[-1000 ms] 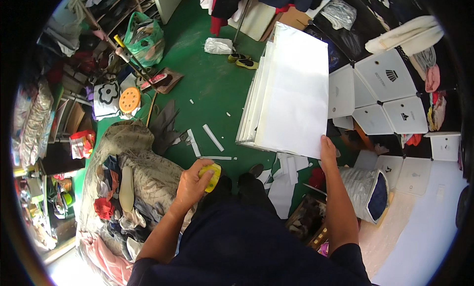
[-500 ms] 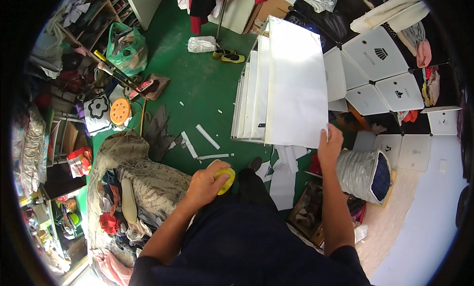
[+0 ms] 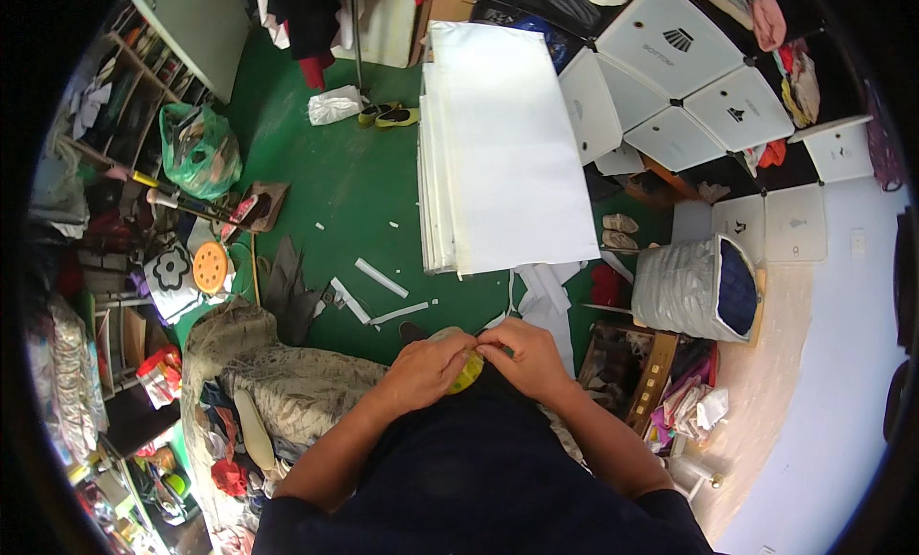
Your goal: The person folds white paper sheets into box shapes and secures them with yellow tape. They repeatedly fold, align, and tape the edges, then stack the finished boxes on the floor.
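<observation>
- Person in dark clothing [image 3: 479, 478] is standing at the lower edge, with both bare forearms reaching up toward the middle.
- The left hand [image 3: 423, 373] is gripping a small yellow object [image 3: 466, 375], which is sitting low in the centre, close to the body.
- The right hand [image 3: 528, 359] is pressing thumb and fingertips together right beside the left fingertips; I cannot tell whether anything thin is caught between them.
- Straight ahead, a large white layered stack [image 3: 517, 153] is standing apart from both hands and filling the upper middle of the floor.
- Loose white sheets [image 3: 548, 292] are lying between that stack and the right hand, cluttering the floor.
- White strips [image 3: 381, 277] and small scraps are lying scattered ahead of the left hand, with dark grey cloth [image 3: 287, 292] just beyond to the left.
- A camouflage-patterned cover [image 3: 297, 373] is crowding the left side, near the left forearm.
- On the right, an open wooden box [image 3: 654, 381] and a silver bag with a dark blue inside [image 3: 675, 285] are taking up floor space.
- Farther off, yellow-and-black shoes [image 3: 395, 117], a stuffed green plastic bag [image 3: 199, 153] and white cabinet doors [image 3: 670, 138] are edging the room.
</observation>
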The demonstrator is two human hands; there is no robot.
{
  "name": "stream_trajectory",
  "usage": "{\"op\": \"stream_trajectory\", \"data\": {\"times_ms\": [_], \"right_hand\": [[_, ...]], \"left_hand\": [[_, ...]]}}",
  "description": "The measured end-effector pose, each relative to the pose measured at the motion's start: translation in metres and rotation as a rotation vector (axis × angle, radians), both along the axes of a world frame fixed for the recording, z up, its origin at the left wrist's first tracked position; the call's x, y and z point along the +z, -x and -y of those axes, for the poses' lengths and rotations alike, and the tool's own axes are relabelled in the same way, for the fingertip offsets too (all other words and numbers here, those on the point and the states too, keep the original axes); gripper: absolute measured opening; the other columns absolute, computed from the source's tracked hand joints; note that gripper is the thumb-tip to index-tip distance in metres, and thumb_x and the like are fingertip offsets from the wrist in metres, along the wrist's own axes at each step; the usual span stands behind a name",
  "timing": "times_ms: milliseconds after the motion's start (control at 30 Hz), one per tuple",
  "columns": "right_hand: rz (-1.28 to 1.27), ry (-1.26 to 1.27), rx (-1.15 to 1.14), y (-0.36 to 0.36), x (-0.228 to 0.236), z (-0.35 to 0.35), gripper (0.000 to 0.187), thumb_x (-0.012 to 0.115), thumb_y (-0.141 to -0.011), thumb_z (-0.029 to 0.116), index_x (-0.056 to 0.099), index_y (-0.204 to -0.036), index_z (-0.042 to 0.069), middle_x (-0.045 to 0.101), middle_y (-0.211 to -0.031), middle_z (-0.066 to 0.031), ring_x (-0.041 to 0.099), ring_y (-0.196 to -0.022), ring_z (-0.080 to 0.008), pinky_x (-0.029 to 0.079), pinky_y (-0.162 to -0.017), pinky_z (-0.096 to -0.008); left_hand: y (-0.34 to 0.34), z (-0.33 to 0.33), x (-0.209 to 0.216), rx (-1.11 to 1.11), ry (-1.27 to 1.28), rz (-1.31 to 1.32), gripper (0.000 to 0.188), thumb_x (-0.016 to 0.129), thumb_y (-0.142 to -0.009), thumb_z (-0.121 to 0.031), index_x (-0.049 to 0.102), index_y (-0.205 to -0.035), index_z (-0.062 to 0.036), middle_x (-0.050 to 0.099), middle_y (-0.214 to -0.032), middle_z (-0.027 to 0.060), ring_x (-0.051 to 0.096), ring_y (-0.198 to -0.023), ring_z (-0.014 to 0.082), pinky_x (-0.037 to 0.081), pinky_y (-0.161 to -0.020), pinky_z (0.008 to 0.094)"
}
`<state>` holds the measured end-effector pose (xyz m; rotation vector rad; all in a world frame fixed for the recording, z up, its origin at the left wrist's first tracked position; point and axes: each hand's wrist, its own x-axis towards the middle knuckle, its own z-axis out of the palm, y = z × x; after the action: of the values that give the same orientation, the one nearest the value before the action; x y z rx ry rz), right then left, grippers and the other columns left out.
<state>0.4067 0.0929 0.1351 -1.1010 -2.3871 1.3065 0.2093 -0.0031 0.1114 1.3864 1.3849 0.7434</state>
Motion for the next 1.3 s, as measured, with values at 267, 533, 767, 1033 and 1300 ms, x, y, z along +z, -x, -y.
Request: {"op": "stream_trajectory", "data": {"times_ms": [267,533,767,1033,1300], "right_hand": [[-0.117,-0.139,-0.087,-0.043,0.008,-0.009,0.007,0.075,-0.087,0.008,0.07,-0.09,0.005,0.065,-0.082,-0.0099,0.066,-0.076,-0.0273,0.051,-0.067,-0.0359],[-0.167,-0.082,-0.131,-0.089,0.011,-0.027,0.007,0.068,-0.092,0.009,0.065,-0.092,0.004,0.061,-0.087,-0.0112,0.062,-0.083,-0.029,0.049,-0.07,-0.0381],[-0.147,-0.015,-0.184,-0.115,0.021,-0.034,0.01,0.065,-0.094,0.014,0.063,-0.092,0.004,0.063,-0.088,-0.014,0.062,-0.085,-0.0359,0.049,-0.073,-0.0449],[-0.245,0.169,-0.235,-0.143,0.024,-0.048,0.01,0.062,-0.098,0.01,0.061,-0.094,0.0,0.066,-0.079,-0.0099,0.063,-0.073,-0.0206,0.051,-0.068,-0.0336],[-0.421,0.392,-0.409,-0.181,-0.01,-0.094,0.011,0.059,-0.098,0.01,0.062,-0.094,0.0,0.062,-0.074,-0.0028,0.058,-0.066,-0.0104,0.048,-0.062,-0.028]], "left_hand": [[-0.039,-0.028,0.024,-0.052,0.106,-0.013,0.031,0.064,-0.095,-0.024,0.061,-0.121,-0.0079,0.07,-0.102,0.0219,0.068,-0.096,0.0424,0.053,-0.082,0.0491],[-0.087,-0.05,0.031,-0.024,0.117,0.104,0.043,0.078,-0.085,-0.02,0.062,-0.122,-0.0057,0.072,-0.103,0.0163,0.072,-0.094,0.0311,0.055,-0.084,0.0379],[-0.11,-0.059,0.036,0.011,0.189,0.106,0.049,0.078,-0.086,-0.022,0.058,-0.129,-0.0083,0.071,-0.107,0.016,0.071,-0.096,0.0283,0.055,-0.085,0.0373],[-0.12,-0.067,0.056,-0.047,0.153,-0.006,0.061,0.083,-0.082,-0.028,0.056,-0.133,-0.0107,0.072,-0.104,0.0155,0.071,-0.094,0.0309,0.054,-0.085,0.0383],[-0.092,-0.055,0.054,0.016,0.348,-0.146,0.063,0.085,-0.079,-0.028,0.057,-0.132,-0.0117,0.072,-0.095,0.015,0.069,-0.085,0.0253,0.055,-0.078,0.0372]]}}
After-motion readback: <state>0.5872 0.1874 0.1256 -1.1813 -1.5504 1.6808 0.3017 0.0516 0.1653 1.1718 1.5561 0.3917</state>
